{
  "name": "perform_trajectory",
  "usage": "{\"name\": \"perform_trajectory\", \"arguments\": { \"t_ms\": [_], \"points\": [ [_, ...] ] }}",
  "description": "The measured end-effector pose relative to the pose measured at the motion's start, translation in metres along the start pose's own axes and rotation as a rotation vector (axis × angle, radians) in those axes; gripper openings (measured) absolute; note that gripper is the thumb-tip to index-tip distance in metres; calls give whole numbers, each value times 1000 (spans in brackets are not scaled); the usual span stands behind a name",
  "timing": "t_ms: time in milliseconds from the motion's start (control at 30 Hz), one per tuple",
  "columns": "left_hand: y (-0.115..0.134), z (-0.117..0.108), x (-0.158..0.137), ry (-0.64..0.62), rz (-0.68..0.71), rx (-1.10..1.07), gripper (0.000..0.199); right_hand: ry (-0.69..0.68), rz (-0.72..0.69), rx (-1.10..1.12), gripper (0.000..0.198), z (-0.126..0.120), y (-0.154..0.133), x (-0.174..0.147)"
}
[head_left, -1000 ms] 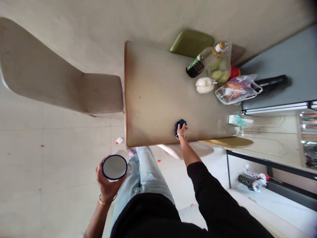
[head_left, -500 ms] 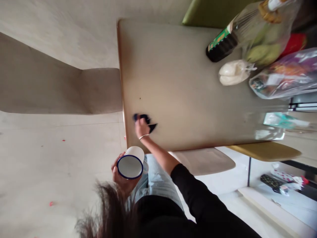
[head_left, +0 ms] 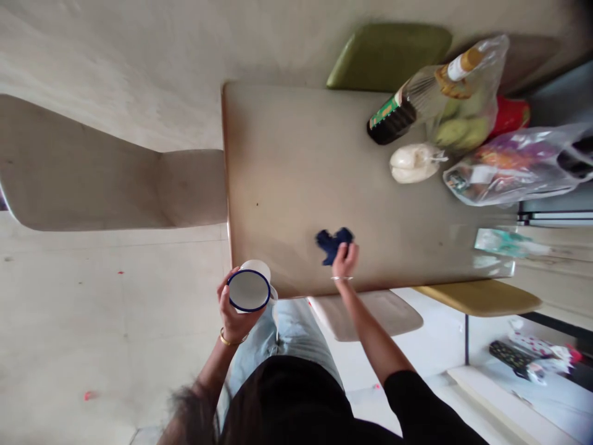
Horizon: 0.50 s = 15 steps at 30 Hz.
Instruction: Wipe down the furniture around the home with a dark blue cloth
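Observation:
My left hand (head_left: 233,316) is wrapped round a white enamel mug (head_left: 250,290) with a dark blue rim, held at the table's near left corner with its mouth tipped toward me. The mug's handle sticks out on its right side. Farther right, my right hand (head_left: 346,259) grips a crumpled dark blue cloth (head_left: 330,246) on the tabletop, slightly blurred. The pale table (head_left: 296,161) bears a small dark speck (head_left: 257,204) to the left of the cloth.
At the table's right stand a dark bottle (head_left: 391,123), a knotted white bag (head_left: 412,164), a bag of green produce (head_left: 463,131) and a clear plastic bag (head_left: 509,164). Around the table are a grey chair (head_left: 185,185), a green one (head_left: 389,55), a pale one (head_left: 375,315) and a mustard one (head_left: 482,298).
My right hand has slid the cloth rightward across the table. My left hand has lifted the mug slightly up and right, and more of my left forearm shows. The view has shifted a little.

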<state>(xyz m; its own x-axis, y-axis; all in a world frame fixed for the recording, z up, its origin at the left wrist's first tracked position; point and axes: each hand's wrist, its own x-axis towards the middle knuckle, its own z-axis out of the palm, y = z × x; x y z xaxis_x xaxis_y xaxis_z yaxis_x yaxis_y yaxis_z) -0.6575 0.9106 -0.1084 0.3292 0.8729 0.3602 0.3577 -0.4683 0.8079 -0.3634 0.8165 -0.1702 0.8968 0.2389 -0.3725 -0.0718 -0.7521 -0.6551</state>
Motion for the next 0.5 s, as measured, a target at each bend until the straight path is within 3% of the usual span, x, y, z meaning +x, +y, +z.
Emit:
{"name": "perform_trajectory", "arguments": {
  "t_ms": [100,200,267,367,433,500],
  "points": [
    [-8,18,15,-19,-16,-16,110,279,79,-180,48,-38,4,83],
    [-11,33,34,-38,-41,3,105,385,135,-294,51,-30,0,148],
    [-11,42,45,-46,-51,1,102,388,77,-405,49,5,-14,176],
    [-10,48,57,-39,-70,7,98,251,-178,-610,46,85,-52,189],
    [-8,49,60,-37,-98,13,93,96,-347,-631,48,134,-80,173],
    [-5,48,62,-28,-113,19,89,-101,-554,-569,49,163,-99,136]
  ]
}}
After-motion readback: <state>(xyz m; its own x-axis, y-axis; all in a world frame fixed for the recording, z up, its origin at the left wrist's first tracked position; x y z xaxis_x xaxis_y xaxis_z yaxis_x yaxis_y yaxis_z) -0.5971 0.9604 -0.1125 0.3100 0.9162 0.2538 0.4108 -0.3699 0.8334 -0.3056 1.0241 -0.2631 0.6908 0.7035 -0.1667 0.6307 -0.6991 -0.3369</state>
